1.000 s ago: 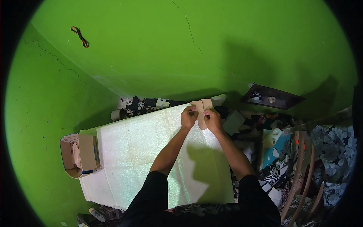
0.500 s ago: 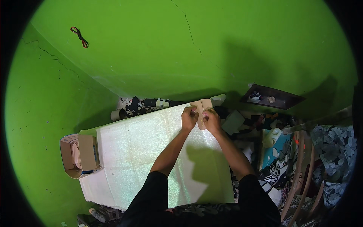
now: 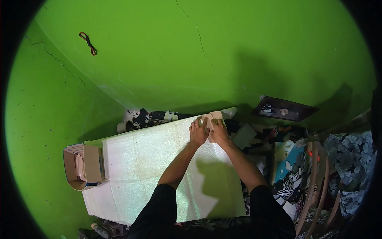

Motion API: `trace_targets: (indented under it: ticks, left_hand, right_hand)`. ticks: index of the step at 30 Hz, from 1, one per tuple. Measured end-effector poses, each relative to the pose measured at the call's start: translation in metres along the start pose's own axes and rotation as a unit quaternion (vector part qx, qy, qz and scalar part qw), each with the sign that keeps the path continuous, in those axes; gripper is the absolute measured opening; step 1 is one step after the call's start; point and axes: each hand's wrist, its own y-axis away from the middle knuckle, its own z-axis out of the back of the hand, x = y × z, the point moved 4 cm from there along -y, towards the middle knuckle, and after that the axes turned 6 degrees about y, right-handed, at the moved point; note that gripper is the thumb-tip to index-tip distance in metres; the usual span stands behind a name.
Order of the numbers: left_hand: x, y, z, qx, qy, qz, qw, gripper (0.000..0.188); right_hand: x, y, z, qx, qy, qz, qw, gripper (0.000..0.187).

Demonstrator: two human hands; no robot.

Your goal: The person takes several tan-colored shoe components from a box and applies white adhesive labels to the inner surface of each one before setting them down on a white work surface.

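Observation:
Two tan, insole-shaped pieces [image 3: 216,115] lie side by side at the far right corner of the shiny white sheet [image 3: 143,171]. Flat on the left piece and the sheet beside it rests my left hand [image 3: 199,132], its fingers spread. My right hand [image 3: 218,133] presses down on the right piece with fingers stretched forward. Neither hand grips anything. Much of both pieces is hidden under my fingers, so their lower ends do not show.
An opened cardboard box [image 3: 94,163] holding pinkish-tan pieces [image 3: 80,166] sits at the sheet's left end. A dark tray [image 3: 284,109] stands by the green wall. Fabric scraps, a teal board [image 3: 292,157] and curved wooden bars [image 3: 312,179] crowd the right side.
Both hands have gone from pinching the tan pieces with curled fingers to lying flat on them. The pieces now lie down on the sheet. The view has shifted slightly.

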Motion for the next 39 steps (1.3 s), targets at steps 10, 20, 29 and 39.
trace_targets:
  ticks: [10, 20, 29, 39]
  left_hand:
    - [-0.005, 0.014, 0.02, 0.064, 0.067, 0.02, 0.995, 0.071]
    - [0.022, 0.147, 0.08, -0.018, 0.243, 0.039, 0.969, 0.062]
    - [0.094, 0.302, 0.187, -0.121, 0.357, 0.171, 0.91, 0.039]
    - [0.183, 0.47, 0.313, -0.208, 0.357, 0.217, 0.885, 0.026]
  right_hand:
    - [0.015, 0.005, 0.022, 0.109, 0.021, -0.049, 0.993, 0.055]
    - [0.024, 0.073, 0.043, -0.089, -0.156, 0.023, 0.983, 0.036]
    - [0.094, 0.184, 0.006, -0.016, -0.279, -0.015, 0.96, 0.024]
    - [0.236, 0.301, -0.052, 0.08, -0.361, -0.073, 0.926, 0.02]
